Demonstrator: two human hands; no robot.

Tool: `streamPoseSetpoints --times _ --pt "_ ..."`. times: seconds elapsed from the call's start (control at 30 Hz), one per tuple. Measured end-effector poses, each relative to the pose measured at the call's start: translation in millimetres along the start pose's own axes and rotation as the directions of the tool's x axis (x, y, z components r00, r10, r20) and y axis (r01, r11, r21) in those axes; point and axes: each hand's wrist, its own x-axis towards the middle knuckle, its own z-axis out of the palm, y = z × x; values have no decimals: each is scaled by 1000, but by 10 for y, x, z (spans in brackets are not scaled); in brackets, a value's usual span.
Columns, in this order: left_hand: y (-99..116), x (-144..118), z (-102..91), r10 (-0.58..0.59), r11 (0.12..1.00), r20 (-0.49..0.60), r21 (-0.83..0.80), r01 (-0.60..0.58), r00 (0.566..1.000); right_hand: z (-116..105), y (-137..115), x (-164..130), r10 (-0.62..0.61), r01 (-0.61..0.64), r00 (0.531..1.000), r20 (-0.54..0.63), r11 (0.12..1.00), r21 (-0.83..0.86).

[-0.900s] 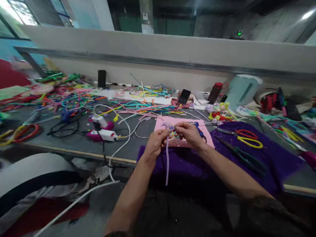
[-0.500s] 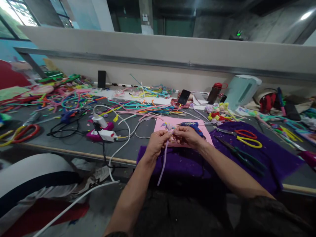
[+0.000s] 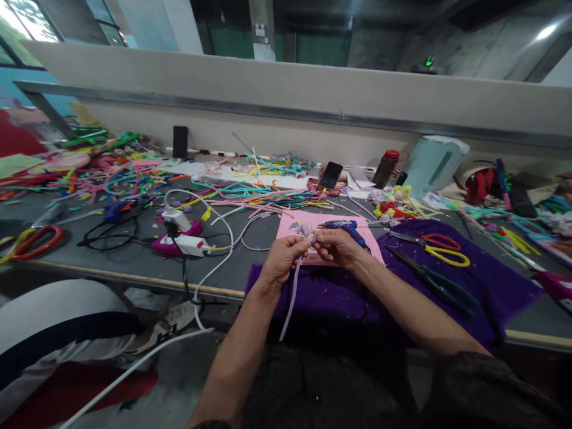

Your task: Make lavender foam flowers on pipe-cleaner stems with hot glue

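Above a pink foam sheet [image 3: 375, 250], my left hand [image 3: 285, 257] is closed in a pinch on a lilac pipe cleaner [image 3: 292, 298], whose loose tail hangs down below the fingers. Facing it, my right hand [image 3: 340, 248] is also closed, thumb and fingertips meeting at the same lilac piece. Between the fingertips shows a small fuzzy lilac bunch [image 3: 308, 231]; its exact shape is partly hidden. Just behind my right hand a blue glue gun [image 3: 351, 227] lies on the sheet.
On the purple cloth [image 3: 500, 292] lie red-and-yellow scissors [image 3: 447, 256] and dark green-handled pliers [image 3: 440, 286]. Left are a power strip [image 3: 167, 244] and white cable [image 3: 223, 262]. Pipe cleaners [image 3: 268, 195], a phone [image 3: 331, 175] and a bottle [image 3: 386, 168] stand behind. A seated person's leg [image 3: 67, 310] is at lower left.
The fingertips have shifted slightly apart, showing more of the lilac bunch between them. The hanging tail has swung a little left. The whole view has moved slightly.
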Motion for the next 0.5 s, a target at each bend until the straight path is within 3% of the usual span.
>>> streamPoseSetpoints --times 0.5 --pt "-20 -6 -19 15 1000 37 3 -15 999 -3 38 29 -10 9 996 84 1000 16"
